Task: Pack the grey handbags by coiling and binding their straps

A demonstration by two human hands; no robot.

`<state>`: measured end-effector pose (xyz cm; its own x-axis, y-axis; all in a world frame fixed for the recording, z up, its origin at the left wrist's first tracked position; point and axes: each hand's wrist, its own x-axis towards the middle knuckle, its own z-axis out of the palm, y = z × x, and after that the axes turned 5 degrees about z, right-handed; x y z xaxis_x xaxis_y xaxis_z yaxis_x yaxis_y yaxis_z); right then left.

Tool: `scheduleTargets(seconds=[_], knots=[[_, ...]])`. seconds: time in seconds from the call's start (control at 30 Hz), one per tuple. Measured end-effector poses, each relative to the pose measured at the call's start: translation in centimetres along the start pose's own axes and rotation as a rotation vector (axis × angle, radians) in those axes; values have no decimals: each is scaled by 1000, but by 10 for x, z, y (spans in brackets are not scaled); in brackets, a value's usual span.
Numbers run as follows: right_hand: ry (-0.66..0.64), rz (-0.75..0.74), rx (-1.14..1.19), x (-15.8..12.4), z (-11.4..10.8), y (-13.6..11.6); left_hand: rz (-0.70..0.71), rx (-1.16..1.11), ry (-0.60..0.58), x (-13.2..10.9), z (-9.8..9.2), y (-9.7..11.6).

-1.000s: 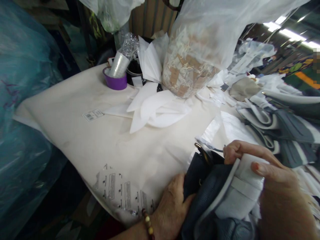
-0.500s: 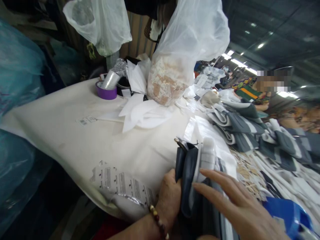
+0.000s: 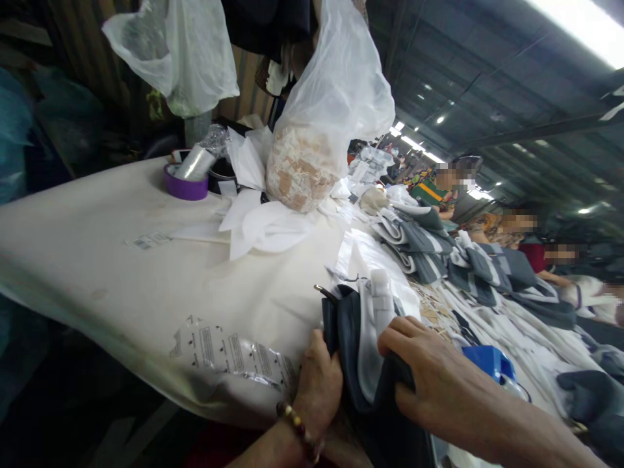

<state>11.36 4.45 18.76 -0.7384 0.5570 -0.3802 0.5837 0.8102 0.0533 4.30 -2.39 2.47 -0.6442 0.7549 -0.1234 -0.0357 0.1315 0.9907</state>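
A dark navy leather-like bag [image 3: 350, 354] stands upright at the table's near edge, with a gold-coloured metal piece [image 3: 325, 294] at its top left corner. My left hand [image 3: 318, 383], with a beaded bracelet at the wrist, is closed on the bag's left side. On the other side, my right hand [image 3: 424, 364] is closed on the bag's dark right panel, fingers curled over its top edge. Between the panels sits pale padding [image 3: 369, 357], and a white wrapped roll [image 3: 381, 300] sticks up beside it. The bag's lower part runs out of view.
A printed plastic sheet [image 3: 234, 351] lies on the cream table [image 3: 121, 292]. Behind are a purple tape roll [image 3: 186, 187], white paper sheets [image 3: 273, 227] and a filled plastic bag [image 3: 305, 166]. Folded grey pieces [image 3: 424, 237] and a blue container [image 3: 490, 363] are rightward. Several people sit beyond.
My right hand has gone from spread fingers over the bag to gripping its right panel, which now stands away from the padding. The view has swung right.
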Motion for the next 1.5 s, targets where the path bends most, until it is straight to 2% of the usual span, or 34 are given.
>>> scheduleTargets(seconds=[0.07, 0.1, 0.13, 0.2, 0.3, 0.37, 0.43, 0.6, 0.77, 0.9, 1.13, 1.33, 1.43, 1.5], knots=[[-40, 16, -15, 0, -1, -3, 420, 232, 127, -4, -12, -6], [-55, 22, -21, 0, -1, -4, 671, 339, 138, -4, -19, -8], [-66, 27, -29, -1, -1, -5, 897, 430, 93, -3, -26, -7], [-81, 32, -46, -2, -1, -6, 1194, 554, -147, 2, -41, -2], [-101, 9, -68, -4, -2, -6, 1361, 631, -498, 13, -55, 13], [-109, -24, -68, -6, -4, -7, 1387, 629, -651, 20, -57, 22], [-118, -47, -60, -8, -6, -7, 1351, 580, -754, 26, -57, 28], [-137, -29, -49, -12, -9, -4, 1264, 457, -933, 43, -57, 27], [-124, -62, -32, -13, -6, -2, 1104, 427, -1088, 57, -59, 18], [-137, -73, -47, -12, -3, -6, 1106, 472, -1071, 55, -54, 12], [-181, -47, -72, -16, 6, -6, 1304, 608, -919, 49, -37, 0], [-189, -45, -55, -21, 9, -6, 1392, 578, -838, 50, -37, -11], [-107, -107, -61, -26, 20, -8, 1466, 619, -803, 47, -39, -16], [80, -227, -109, -32, 37, -8, 1515, 674, -770, 42, -40, -18]])
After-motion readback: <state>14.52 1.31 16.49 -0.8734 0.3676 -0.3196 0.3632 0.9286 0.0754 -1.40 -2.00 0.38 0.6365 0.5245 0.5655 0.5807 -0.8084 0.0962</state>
